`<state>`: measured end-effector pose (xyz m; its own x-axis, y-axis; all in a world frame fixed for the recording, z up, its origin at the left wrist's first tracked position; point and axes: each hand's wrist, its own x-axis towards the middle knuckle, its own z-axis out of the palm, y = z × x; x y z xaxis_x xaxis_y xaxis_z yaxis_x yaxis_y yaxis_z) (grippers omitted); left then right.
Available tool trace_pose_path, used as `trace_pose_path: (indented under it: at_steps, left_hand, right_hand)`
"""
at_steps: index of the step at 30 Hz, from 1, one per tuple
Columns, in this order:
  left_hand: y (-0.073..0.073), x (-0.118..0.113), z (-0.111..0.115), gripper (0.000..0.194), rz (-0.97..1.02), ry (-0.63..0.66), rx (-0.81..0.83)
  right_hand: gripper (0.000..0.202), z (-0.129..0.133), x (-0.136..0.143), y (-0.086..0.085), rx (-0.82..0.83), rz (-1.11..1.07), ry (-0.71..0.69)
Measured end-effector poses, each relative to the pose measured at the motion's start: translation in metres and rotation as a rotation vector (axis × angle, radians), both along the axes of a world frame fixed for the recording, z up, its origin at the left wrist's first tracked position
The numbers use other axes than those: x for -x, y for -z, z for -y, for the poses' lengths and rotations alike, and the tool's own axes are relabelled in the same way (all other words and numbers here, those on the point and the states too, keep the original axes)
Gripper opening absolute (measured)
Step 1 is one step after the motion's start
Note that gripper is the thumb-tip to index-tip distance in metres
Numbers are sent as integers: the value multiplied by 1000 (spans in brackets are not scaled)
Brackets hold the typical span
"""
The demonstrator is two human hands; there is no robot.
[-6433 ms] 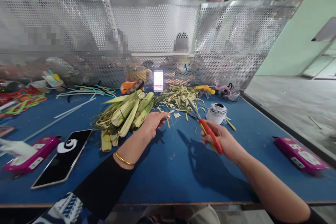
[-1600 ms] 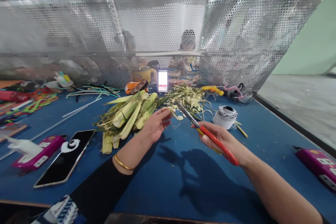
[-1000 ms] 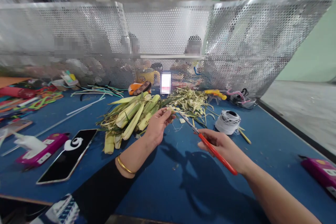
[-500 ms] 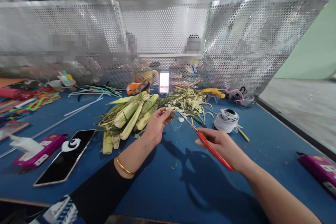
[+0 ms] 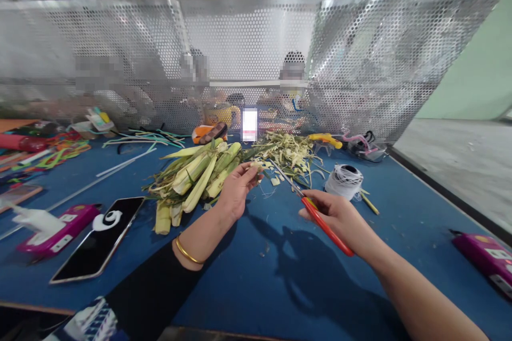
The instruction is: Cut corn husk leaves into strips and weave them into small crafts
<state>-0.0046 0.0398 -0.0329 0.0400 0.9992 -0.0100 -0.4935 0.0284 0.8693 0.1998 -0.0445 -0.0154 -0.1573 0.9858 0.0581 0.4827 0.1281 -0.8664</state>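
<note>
Pinched in the fingertips of my left hand (image 5: 239, 187) is a small pale piece of corn husk (image 5: 257, 165), mostly covered by the fingers. My right hand (image 5: 328, 209) is closed round the red handles of a pair of scissors (image 5: 322, 224). Their blades point up and left, with the tips just right of the husk piece. A pile of pale cut husk strips (image 5: 288, 152) lies behind the blades, and a few small offcuts (image 5: 276, 181) are on the table below them. Left of my left hand lies a heap of green-yellow corn husks (image 5: 196, 173).
A spool of white thread (image 5: 344, 181) stands right of the scissors. Phone (image 5: 100, 242) and purple power strip (image 5: 66, 229) lie at left; another power strip (image 5: 486, 261) is at right. A perforated metal screen (image 5: 248, 37) closes off the back, with people behind it. Yellow-handled glue gun (image 5: 326, 140) lies before it.
The scissor tips have shifted slightly right, away from the husk piece. More small offcuts show under the blades. My left hand keeps its pinch almost in place.
</note>
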Motion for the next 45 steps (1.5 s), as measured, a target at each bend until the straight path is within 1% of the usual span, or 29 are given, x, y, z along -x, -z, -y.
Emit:
trace_pose_path:
  at_steps: [2, 4, 6, 9, 11, 14, 20, 23, 26, 31, 35, 41, 45]
  left_hand:
    - [1, 0, -1, 34, -3, -14, -19]
    - [1, -1, -1, 36, -12, -34, -45]
    - [0, -2, 0, 38, -31, -61, -75]
    - [-2, -3, 3, 35, -63, -101, -129]
    - [-3, -5, 4, 31, -91, -123, -166]
    - [-4, -6, 6, 26, -161, -151, -208]
    - [1, -7, 7, 19, -301, -222, -287]
    - [3, -8, 9, 17, -347, -228, -318]
    - [5, -10, 10, 17, -349, -238, -332]
    - [10, -11, 8, 19, -320, -216, -293]
    - [11, -11, 7, 20, -333, -214, -298]
    - [10, -11, 8, 19, -324, -200, -314]
    - [10, -11, 8, 20, -319, -201, -298]
  right_hand:
    - [57, 1, 1, -2, 22, -95, -91]
    - [62, 4, 1, -3, 82, -196, -191]
    - [66, 6, 2, -1, 157, -282, -235]
    - [63, 6, 1, 3, 226, -362, -216]
    - [58, 6, 1, 5, 250, -388, -202]
    - [57, 6, 2, 6, 295, -415, -201]
    - [52, 7, 3, 6, 333, -445, -198]
    - [56, 7, 5, 6, 361, -479, -187]
    - [59, 6, 7, 7, 365, -498, -186]
    - [62, 6, 10, 9, 370, -448, -160]
    - [63, 5, 12, 8, 370, -458, -144]
    - [58, 8, 15, 5, 330, -413, -146]
    - [56, 9, 19, 6, 304, -366, -122]
